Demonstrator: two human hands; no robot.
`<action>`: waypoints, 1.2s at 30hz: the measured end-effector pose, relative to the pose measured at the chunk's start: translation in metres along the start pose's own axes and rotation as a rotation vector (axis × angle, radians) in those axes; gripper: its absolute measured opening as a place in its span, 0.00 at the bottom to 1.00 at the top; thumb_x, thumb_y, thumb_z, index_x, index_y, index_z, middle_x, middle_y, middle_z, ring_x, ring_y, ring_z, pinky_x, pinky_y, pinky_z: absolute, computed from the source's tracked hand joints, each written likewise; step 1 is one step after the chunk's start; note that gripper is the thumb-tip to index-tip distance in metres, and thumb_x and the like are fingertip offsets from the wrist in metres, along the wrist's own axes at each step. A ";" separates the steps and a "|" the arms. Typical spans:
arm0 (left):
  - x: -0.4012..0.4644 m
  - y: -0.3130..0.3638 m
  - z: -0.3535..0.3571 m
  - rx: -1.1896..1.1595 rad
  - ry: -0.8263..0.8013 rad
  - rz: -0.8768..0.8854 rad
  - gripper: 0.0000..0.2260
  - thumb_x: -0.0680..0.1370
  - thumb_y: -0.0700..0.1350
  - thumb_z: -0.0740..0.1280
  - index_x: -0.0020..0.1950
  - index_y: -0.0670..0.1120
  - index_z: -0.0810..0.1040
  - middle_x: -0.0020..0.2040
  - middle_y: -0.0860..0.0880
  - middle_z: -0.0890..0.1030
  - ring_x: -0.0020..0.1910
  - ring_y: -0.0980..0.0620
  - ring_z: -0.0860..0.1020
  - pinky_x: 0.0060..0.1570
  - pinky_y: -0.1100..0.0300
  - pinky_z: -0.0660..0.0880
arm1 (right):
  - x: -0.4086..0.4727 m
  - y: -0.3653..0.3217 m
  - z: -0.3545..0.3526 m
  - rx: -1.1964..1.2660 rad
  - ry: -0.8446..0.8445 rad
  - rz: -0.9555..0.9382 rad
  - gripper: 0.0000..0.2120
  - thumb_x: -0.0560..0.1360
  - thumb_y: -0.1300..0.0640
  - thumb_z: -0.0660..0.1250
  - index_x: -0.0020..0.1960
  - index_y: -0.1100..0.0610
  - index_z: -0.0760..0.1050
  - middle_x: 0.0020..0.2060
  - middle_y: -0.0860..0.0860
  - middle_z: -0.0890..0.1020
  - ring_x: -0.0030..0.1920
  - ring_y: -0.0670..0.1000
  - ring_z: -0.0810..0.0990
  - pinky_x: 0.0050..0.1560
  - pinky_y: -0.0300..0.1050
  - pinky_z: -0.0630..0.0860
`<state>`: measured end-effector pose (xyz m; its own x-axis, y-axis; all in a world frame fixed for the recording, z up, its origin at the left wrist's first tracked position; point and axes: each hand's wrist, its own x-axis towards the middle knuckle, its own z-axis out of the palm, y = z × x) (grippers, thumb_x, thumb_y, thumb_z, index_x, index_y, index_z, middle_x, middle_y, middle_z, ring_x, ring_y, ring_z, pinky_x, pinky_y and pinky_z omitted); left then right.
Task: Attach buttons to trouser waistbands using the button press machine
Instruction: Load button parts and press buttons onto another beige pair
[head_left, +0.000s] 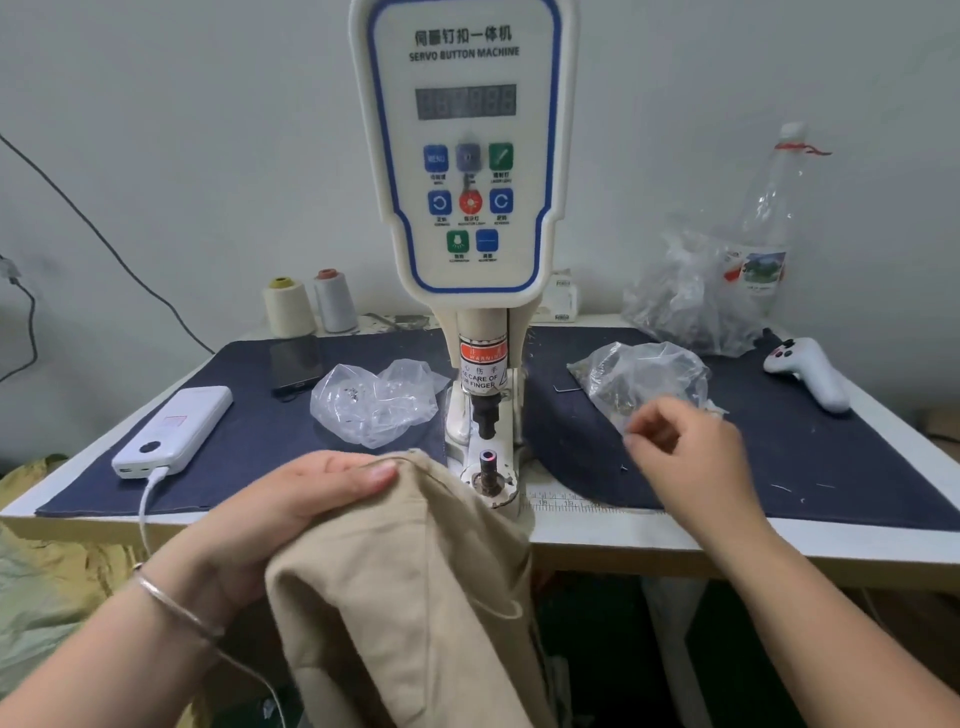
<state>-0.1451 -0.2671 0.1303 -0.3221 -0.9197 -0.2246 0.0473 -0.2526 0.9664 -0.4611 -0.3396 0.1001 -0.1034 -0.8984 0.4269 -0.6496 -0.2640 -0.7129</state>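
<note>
The white servo button machine (464, 156) stands at the table's middle, its lower die post (488, 470) bare under the punch. Beige trousers (415, 582) hang over the table's front edge, just left of the die. My left hand (291, 499) grips the trousers' waistband, thumb on top of the cloth. My right hand (691, 457) hovers blurred over the dark mat, right of the machine, fingers curled together at the mouth of a clear plastic bag of metal button parts (639, 379). Whether it pinches a button is not visible.
A second clear bag (374, 400) lies left of the machine. A white power bank (176, 431) with cable and a phone (296, 364) lie at the left. Two thread cones (306, 306), a crumpled bag (691, 296), a plastic bottle (769, 218) and a white controller (808, 374) are at the back and right.
</note>
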 end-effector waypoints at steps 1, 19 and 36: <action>0.001 -0.001 -0.009 -0.005 0.039 0.006 0.27 0.68 0.52 0.79 0.57 0.33 0.82 0.54 0.35 0.82 0.49 0.42 0.81 0.48 0.56 0.80 | 0.008 0.009 -0.002 -0.074 0.069 0.006 0.08 0.72 0.65 0.68 0.39 0.53 0.79 0.33 0.47 0.81 0.36 0.51 0.78 0.38 0.46 0.76; 0.068 -0.034 -0.071 0.195 0.370 -0.122 0.18 0.69 0.56 0.73 0.45 0.41 0.83 0.41 0.40 0.82 0.38 0.48 0.80 0.39 0.59 0.77 | 0.116 0.017 0.021 -0.825 -0.579 0.333 0.14 0.80 0.52 0.61 0.61 0.56 0.77 0.55 0.52 0.80 0.44 0.50 0.76 0.30 0.38 0.62; 0.072 -0.045 -0.084 0.133 0.362 -0.050 0.19 0.68 0.55 0.74 0.45 0.40 0.79 0.39 0.40 0.79 0.36 0.47 0.77 0.38 0.57 0.75 | 0.118 0.037 0.028 -0.719 -0.481 0.086 0.06 0.77 0.60 0.64 0.48 0.54 0.79 0.49 0.55 0.81 0.48 0.57 0.78 0.43 0.42 0.71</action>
<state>-0.0913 -0.3470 0.0603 0.0351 -0.9599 -0.2782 -0.0911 -0.2802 0.9556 -0.4763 -0.4655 0.1087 0.0500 -0.9987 -0.0098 -0.9892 -0.0481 -0.1386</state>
